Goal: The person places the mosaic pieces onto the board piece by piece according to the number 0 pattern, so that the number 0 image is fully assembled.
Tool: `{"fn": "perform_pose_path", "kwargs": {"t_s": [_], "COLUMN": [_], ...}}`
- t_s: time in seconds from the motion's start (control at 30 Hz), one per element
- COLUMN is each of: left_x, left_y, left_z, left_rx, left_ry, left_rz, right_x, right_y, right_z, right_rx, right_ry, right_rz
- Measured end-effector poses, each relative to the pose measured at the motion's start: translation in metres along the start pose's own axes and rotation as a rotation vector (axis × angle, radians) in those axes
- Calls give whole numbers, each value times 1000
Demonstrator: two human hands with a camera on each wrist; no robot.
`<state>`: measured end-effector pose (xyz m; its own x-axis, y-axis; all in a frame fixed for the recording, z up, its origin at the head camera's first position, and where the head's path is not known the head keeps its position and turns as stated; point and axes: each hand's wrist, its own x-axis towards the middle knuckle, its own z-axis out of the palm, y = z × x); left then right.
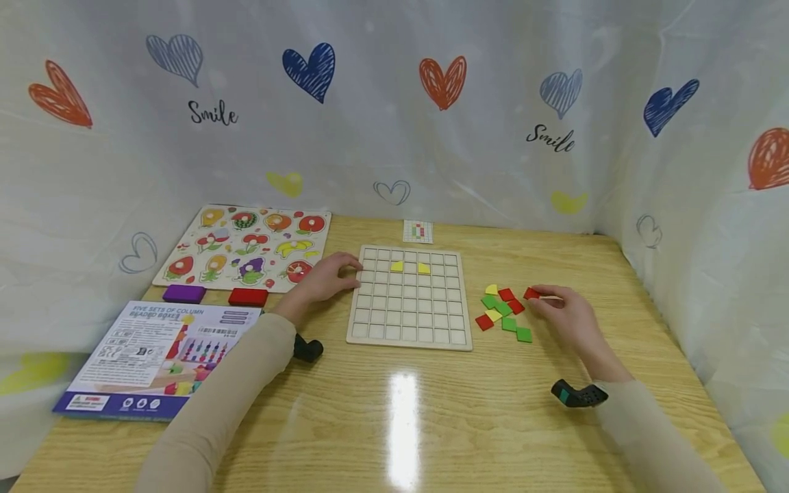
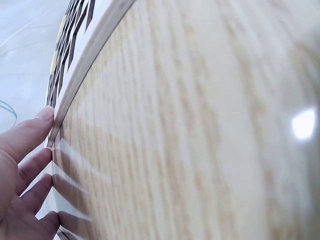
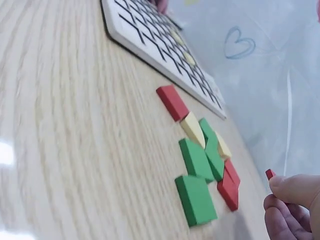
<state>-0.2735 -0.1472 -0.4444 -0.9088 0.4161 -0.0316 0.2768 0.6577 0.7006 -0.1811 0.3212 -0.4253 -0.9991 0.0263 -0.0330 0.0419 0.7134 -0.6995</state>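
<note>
A wooden grid board (image 1: 409, 294) lies flat mid-table, with two yellow quarter-round tiles (image 1: 424, 268) in its second row from the far edge. My left hand (image 1: 329, 277) rests against the board's left edge, and in the left wrist view its fairly straight fingers (image 2: 36, 162) touch that edge. To the right of the board, my right hand (image 1: 570, 318) pinches a red square tile (image 1: 531, 293) between thumb and fingers. Beside that hand lie several loose tiles: green squares (image 1: 509, 324), red squares (image 1: 484, 322) and yellow quarter-rounds (image 1: 491, 289).
Behind the board lies a small card (image 1: 409, 231) with a coloured grid pattern. A fruit puzzle board (image 1: 206, 250) is at the far left, with a purple block (image 1: 183, 294) and a red block (image 1: 248, 297) before it. Nearer lies a flat printed box (image 1: 142, 356). Curtains surround the table.
</note>
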Motion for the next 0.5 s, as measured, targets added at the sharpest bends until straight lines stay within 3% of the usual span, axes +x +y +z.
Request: {"fn": "perform_pose_path", "kwargs": {"t_s": [0.5], "left_x": [0], "left_y": [2], "left_z": [0], "left_rx": [18], "left_ry": [6], "left_rz": [10], "right_x": [41], "right_y": [-59], "right_z": [43], "right_rx": [151], "right_ry": [-107], "right_rz": [-100]}}
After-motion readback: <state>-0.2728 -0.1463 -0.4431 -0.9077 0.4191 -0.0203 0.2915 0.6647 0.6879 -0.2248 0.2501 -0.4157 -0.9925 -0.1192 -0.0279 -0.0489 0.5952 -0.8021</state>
